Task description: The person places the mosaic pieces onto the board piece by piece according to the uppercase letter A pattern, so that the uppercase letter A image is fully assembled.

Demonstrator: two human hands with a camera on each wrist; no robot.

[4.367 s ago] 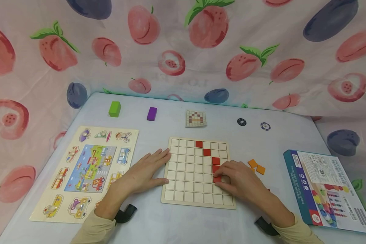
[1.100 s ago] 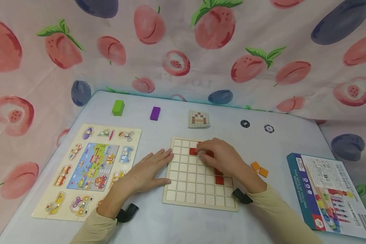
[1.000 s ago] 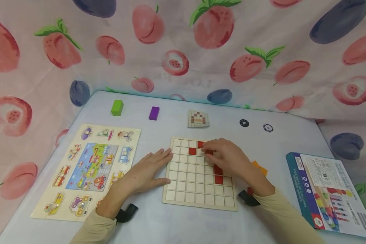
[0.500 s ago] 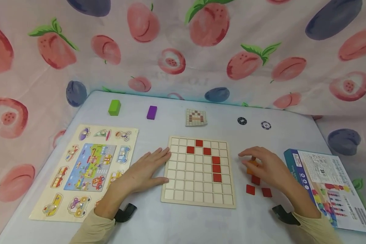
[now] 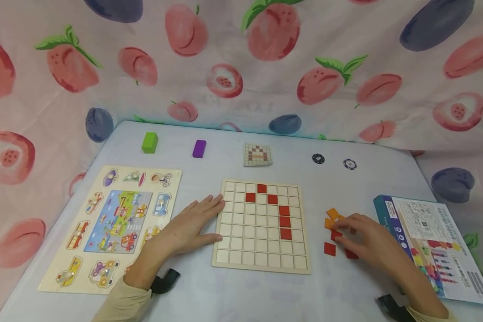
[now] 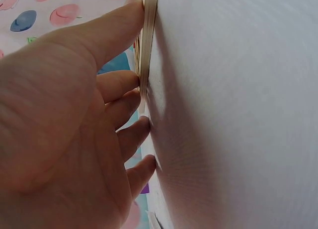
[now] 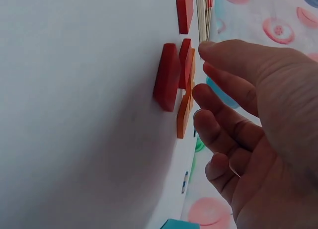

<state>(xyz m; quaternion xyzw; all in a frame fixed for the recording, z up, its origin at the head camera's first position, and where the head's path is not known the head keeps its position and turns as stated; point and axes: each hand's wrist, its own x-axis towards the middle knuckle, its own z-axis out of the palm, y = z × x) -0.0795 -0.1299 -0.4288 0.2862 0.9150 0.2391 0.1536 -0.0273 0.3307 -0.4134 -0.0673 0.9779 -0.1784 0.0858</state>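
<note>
A wooden grid board (image 5: 261,264) lies flat on the table, with several red square tiles (image 5: 285,221) set in its cells. My left hand (image 5: 189,226) rests at the board's left edge, fingers straight and spread; in the left wrist view the thumb and fingertips touch the board's side. Off the board's right side, my right hand (image 5: 370,239) hovers over loose red tiles (image 5: 329,249) and orange tiles (image 5: 332,213). Its thumb and fingers are bent slightly and stand apart, nothing between them. In the right wrist view a red tile (image 7: 168,77) lies nearest the hand.
Behind the board lies a small pattern card (image 5: 258,155). A green block (image 5: 150,142), a purple block (image 5: 199,149) and two chips (image 5: 318,158) sit along the back. A picture peg puzzle (image 5: 169,179) lies left, a flat box (image 5: 434,250) right.
The right hand pressed a red tile into the right-hand column, then worked near the top, where another red tile now sits in the second row. It has since moved right to the loose tiles.
</note>
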